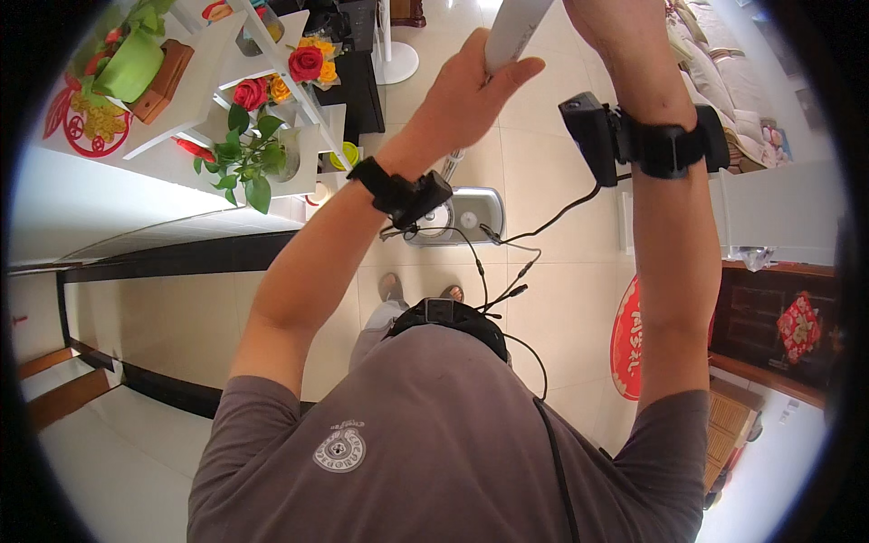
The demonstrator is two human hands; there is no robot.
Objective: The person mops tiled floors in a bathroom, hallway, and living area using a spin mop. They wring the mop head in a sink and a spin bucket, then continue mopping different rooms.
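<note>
My left hand is wrapped around a thick white handle that bears faint writing and runs out past the top edge. Below that hand, a short stretch of pale rod shows above the grey two-part mop bucket on the floor; it looks like the same pole's lower end. At the top edge, my right hand is mostly cut off, so its fingers are hidden. Black straps hold a small device on the left wrist and a larger device on the right forearm.
On the left stands a white shelf rack with a leafy plant, artificial roses and a green pot. Black cables hang between the arms and waist. A cushioned sofa is at upper right, a red oval sign below it.
</note>
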